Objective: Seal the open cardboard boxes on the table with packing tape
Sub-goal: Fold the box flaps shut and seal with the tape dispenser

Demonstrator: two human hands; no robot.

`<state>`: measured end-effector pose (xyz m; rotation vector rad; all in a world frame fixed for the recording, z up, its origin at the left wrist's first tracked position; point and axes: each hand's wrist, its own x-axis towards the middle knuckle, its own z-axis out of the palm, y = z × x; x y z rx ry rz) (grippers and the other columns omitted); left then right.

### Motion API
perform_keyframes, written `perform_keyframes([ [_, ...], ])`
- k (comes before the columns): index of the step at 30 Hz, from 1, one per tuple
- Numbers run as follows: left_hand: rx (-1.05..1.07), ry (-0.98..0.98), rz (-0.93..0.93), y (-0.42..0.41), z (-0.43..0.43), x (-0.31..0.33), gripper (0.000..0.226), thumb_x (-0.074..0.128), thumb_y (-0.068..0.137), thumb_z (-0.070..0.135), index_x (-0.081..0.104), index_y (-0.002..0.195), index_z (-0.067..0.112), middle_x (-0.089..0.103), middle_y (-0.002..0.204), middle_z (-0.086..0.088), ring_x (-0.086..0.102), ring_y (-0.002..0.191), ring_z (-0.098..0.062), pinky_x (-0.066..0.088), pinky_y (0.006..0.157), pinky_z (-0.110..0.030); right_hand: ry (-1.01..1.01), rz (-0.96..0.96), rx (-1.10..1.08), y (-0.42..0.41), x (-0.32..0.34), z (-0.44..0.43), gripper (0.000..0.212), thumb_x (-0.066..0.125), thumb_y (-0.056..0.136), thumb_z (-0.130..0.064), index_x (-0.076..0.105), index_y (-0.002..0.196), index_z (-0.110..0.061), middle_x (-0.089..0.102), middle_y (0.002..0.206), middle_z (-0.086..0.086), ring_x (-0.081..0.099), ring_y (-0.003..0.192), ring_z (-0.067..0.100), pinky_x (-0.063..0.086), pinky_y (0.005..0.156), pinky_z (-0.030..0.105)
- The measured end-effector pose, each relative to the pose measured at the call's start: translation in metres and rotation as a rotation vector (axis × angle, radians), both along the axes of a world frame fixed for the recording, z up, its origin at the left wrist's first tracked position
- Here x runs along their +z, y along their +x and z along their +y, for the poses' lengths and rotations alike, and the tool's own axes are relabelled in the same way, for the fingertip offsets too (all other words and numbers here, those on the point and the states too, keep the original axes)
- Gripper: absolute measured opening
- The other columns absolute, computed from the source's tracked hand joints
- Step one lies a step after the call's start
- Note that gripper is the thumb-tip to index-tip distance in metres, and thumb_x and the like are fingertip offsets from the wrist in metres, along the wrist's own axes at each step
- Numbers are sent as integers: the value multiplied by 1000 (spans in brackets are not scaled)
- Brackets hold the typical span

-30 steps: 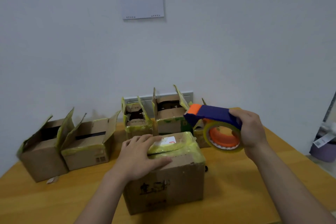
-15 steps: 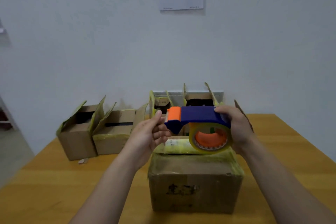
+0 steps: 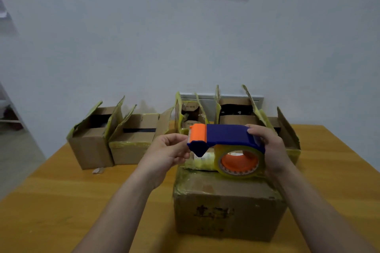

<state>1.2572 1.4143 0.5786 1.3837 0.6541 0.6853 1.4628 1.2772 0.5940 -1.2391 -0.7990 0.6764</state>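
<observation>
One tape dispenser (image 3: pixel 226 135) is held above the front box (image 3: pixel 226 207), gripped at its rear by the right hand (image 3: pixel 271 150) and pinched at its orange end by the left hand (image 3: pixel 164 154). Open boxes (image 3: pixel 131 137) are ranged behind.

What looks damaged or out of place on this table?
The open boxes at the back have torn, ragged flaps edged with yellowish tape. A small scrap lies on the table before the leftmost box. Nothing is spilled.
</observation>
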Motion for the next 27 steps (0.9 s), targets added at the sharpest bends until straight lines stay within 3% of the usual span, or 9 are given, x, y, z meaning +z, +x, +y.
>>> perform_keyframes([
  [5, 99, 101, 123, -4, 0, -4, 14, 68, 98, 19, 76, 96, 8, 68, 72, -3, 58, 59, -7, 47, 56, -20, -67, -41, 75, -2, -3, -2, 34, 55, 97, -37, 82, 90, -15, 75, 91, 16, 68, 87, 32, 51, 90, 47],
  [12, 134, 98, 145, -8, -6, -5, 13, 66, 100, 17, 74, 97, 7, 63, 67, 2, 53, 59, -7, 47, 59, -22, -73, -27, 67, -11, 2, -5, 37, 55, 99, -37, 82, 83, -17, 76, 82, 9, 72, 75, 22, 54, 74, 35],
  [17, 130, 153, 199, -6, -9, -5, 16, 62, 102, 14, 75, 97, 8, 64, 71, 1, 55, 61, -7, 48, 58, -21, -4, -17, 65, -7, 12, -16, 32, 61, 89, -37, 81, 76, -15, 70, 70, 6, 67, 62, 17, 53, 57, 25],
  [22, 142, 181, 233, -12, -9, -3, 15, 62, 102, 13, 74, 95, 6, 63, 71, -2, 56, 63, -10, 50, 59, -23, -7, -26, 71, 2, 11, -29, 30, 61, 90, -32, 80, 72, -19, 67, 68, 2, 63, 61, 13, 51, 56, 24],
  [27, 163, 271, 307, -26, -6, -2, 11, 68, 98, 11, 73, 90, 5, 66, 70, -5, 58, 58, -8, 51, 57, -22, -40, -19, -8, 13, 7, -37, 24, 68, 85, -37, 80, 75, -19, 67, 70, 4, 61, 68, 21, 46, 65, 34],
])
